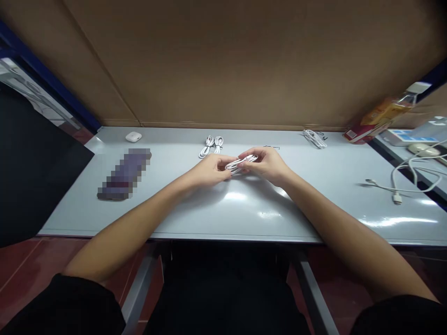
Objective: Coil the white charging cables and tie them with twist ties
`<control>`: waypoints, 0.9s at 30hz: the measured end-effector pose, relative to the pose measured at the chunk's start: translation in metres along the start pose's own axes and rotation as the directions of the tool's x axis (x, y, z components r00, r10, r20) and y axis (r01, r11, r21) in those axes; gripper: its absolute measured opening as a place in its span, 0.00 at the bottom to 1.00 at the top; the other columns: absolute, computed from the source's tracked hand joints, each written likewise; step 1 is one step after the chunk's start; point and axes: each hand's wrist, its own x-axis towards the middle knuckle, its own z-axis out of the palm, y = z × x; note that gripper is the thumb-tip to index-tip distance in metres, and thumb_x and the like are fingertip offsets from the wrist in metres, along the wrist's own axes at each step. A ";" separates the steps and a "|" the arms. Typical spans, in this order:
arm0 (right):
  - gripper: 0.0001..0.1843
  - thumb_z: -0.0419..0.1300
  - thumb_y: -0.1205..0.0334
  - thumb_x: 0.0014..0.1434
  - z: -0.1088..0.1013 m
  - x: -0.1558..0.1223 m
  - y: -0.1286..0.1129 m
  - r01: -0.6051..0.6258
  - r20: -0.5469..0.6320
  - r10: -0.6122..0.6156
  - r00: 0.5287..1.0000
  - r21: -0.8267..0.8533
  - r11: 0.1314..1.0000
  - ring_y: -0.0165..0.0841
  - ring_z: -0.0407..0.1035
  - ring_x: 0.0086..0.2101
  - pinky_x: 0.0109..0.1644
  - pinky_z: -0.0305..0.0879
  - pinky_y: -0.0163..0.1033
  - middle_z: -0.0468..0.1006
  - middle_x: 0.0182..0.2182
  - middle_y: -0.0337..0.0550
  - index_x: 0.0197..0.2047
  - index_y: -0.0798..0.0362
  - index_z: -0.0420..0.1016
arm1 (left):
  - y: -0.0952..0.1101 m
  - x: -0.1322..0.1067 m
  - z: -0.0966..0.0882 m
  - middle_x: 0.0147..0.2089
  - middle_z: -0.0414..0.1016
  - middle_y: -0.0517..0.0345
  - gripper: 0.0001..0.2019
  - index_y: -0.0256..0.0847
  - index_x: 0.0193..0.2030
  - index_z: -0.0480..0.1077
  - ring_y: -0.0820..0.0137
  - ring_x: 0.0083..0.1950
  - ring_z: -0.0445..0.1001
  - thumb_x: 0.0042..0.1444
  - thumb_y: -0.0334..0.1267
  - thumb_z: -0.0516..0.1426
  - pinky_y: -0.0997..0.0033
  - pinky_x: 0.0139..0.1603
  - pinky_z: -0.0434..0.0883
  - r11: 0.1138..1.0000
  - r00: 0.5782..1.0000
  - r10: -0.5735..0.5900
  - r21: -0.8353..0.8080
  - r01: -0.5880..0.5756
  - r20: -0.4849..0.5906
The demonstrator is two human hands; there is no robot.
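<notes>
Between my two hands is a white cable (240,163) folded into a small bundle, held just above the grey table (209,214). My left hand (213,169) pinches the bundle's left end between thumb and fingers. On the other end, my right hand (267,164) is closed with thumb and fingertips on the loops. Behind my left hand lie two coiled white cables (211,145), each gathered with a dark tie. A thin black tie (271,147) rests on the table just beyond my right hand.
Another white cable coil (314,138) lies at the back right. Farther right are an uncoiled cable (396,190), a red and yellow box (372,123) and a clear bottle (412,97). At left sit a white earbud case (133,137) and a blurred-out flat object (125,174). Brown cardboard (223,65) stands behind.
</notes>
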 end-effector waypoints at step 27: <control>0.31 0.48 0.47 0.73 0.011 -0.004 -0.007 0.227 0.036 -0.263 0.964 -0.627 0.745 0.30 0.57 0.21 0.32 0.53 0.40 0.70 0.18 0.40 0.22 0.52 0.71 | -0.001 -0.003 0.009 0.49 0.76 0.51 0.21 0.42 0.47 0.68 0.61 0.48 0.74 0.75 0.52 0.40 0.62 0.51 0.69 0.930 0.985 0.098 0.340 -0.141 0.141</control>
